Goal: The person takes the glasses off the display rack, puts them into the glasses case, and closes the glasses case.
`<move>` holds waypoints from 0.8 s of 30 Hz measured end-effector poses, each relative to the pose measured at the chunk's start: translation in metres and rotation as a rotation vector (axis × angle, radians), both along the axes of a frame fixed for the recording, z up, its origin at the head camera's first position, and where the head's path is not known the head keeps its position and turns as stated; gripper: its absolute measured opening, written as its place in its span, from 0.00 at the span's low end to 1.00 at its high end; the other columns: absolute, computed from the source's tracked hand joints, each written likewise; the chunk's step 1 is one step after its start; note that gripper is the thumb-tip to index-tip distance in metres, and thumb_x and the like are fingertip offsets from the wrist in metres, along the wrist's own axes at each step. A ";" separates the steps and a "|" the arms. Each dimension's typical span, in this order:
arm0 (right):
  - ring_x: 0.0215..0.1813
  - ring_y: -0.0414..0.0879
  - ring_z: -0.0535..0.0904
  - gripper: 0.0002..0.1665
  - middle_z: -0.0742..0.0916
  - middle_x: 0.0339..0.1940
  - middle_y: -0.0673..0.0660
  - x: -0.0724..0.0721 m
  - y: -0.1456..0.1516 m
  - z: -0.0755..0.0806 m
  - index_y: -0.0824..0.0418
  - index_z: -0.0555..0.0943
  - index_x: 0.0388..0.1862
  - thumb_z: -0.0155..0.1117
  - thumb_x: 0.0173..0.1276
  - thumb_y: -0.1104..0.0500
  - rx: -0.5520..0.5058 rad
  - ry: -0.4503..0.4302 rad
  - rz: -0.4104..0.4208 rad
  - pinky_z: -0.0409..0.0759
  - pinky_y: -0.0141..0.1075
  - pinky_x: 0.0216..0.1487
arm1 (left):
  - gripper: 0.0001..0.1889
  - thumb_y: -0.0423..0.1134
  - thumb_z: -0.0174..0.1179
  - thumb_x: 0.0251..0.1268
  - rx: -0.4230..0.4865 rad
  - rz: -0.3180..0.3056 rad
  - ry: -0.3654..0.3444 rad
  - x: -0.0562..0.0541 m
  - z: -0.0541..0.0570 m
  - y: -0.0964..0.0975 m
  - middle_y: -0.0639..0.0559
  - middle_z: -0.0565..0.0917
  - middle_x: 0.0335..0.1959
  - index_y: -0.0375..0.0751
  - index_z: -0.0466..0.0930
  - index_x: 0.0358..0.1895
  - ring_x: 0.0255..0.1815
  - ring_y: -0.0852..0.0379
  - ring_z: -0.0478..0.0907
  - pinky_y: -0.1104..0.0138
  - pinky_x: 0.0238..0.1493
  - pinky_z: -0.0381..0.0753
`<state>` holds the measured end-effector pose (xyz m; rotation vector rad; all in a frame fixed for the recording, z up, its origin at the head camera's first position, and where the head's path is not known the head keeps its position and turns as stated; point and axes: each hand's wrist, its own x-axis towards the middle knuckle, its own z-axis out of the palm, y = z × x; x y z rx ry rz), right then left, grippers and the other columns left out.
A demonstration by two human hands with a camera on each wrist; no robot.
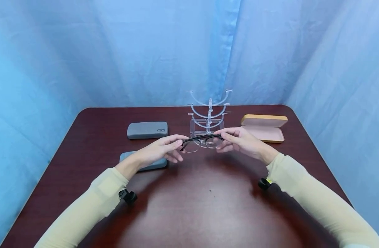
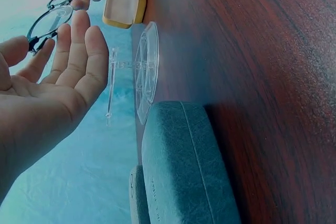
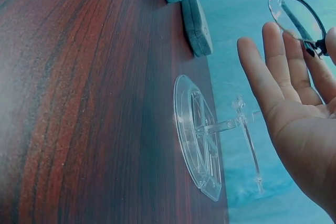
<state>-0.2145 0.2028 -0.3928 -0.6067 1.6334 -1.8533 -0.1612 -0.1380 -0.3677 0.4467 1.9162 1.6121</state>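
Observation:
A pair of eyeglasses (image 1: 203, 138) with dark upper rims and clear lenses is held up above the table between both hands. My left hand (image 1: 161, 148) pinches one end of the frame between thumb and index finger, its other fingers extended below. At the opposite end, my right hand (image 1: 236, 140) pinches the frame the same way. The temples look folded behind the lenses. Directly behind the glasses stands a clear plastic eyewear stand (image 1: 209, 112) with curved arms, its base (image 2: 152, 66) resting on the table. No glasses hang on its visible arms.
Left of the stand lies a closed grey glasses case (image 1: 146, 130). A blue-grey case (image 1: 152, 164) sits nearer, partly covered by my left hand. An open yellow case (image 1: 264, 128) with pale lining is at the back right. Blue curtains (image 1: 164, 51) surround the dark wooden table (image 1: 189, 206).

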 end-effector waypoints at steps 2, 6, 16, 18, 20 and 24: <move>0.53 0.67 0.84 0.19 0.86 0.53 0.64 -0.001 0.000 0.001 0.63 0.80 0.65 0.56 0.81 0.59 -0.001 0.003 0.016 0.80 0.56 0.59 | 0.22 0.49 0.48 0.83 0.012 0.023 -0.007 -0.001 -0.001 0.001 0.30 0.77 0.57 0.48 0.68 0.73 0.46 0.45 0.85 0.51 0.53 0.84; 0.55 0.68 0.83 0.22 0.87 0.52 0.63 0.000 0.004 0.005 0.71 0.75 0.68 0.55 0.81 0.60 0.006 0.015 0.036 0.80 0.55 0.59 | 0.22 0.49 0.49 0.82 0.032 0.037 -0.015 -0.002 -0.002 0.004 0.33 0.78 0.56 0.47 0.69 0.72 0.48 0.38 0.83 0.53 0.51 0.85; 0.52 0.60 0.85 0.19 0.87 0.54 0.61 0.001 0.012 0.006 0.63 0.80 0.65 0.54 0.82 0.58 0.019 0.046 0.054 0.82 0.50 0.58 | 0.21 0.47 0.49 0.83 0.072 0.042 -0.014 -0.003 -0.003 0.012 0.32 0.77 0.58 0.46 0.71 0.71 0.46 0.43 0.84 0.56 0.50 0.85; 0.49 0.58 0.86 0.19 0.88 0.52 0.60 0.000 0.012 0.006 0.63 0.80 0.64 0.55 0.81 0.58 0.018 0.056 0.032 0.83 0.49 0.56 | 0.21 0.45 0.48 0.83 0.097 0.064 -0.024 -0.003 -0.002 0.014 0.32 0.78 0.58 0.44 0.70 0.71 0.44 0.46 0.84 0.58 0.49 0.85; 0.45 0.55 0.86 0.18 0.88 0.49 0.60 -0.001 0.012 0.006 0.63 0.82 0.61 0.56 0.81 0.57 0.028 0.063 -0.016 0.85 0.47 0.54 | 0.21 0.44 0.48 0.83 0.128 0.084 -0.038 -0.004 0.000 0.016 0.34 0.79 0.58 0.43 0.70 0.71 0.43 0.49 0.84 0.59 0.48 0.86; 0.42 0.51 0.87 0.17 0.89 0.45 0.59 -0.004 0.014 0.011 0.66 0.83 0.56 0.57 0.80 0.55 0.064 0.074 -0.119 0.86 0.44 0.51 | 0.20 0.45 0.48 0.83 0.187 0.102 -0.050 -0.008 0.002 0.022 0.34 0.79 0.58 0.43 0.71 0.71 0.42 0.51 0.85 0.59 0.49 0.85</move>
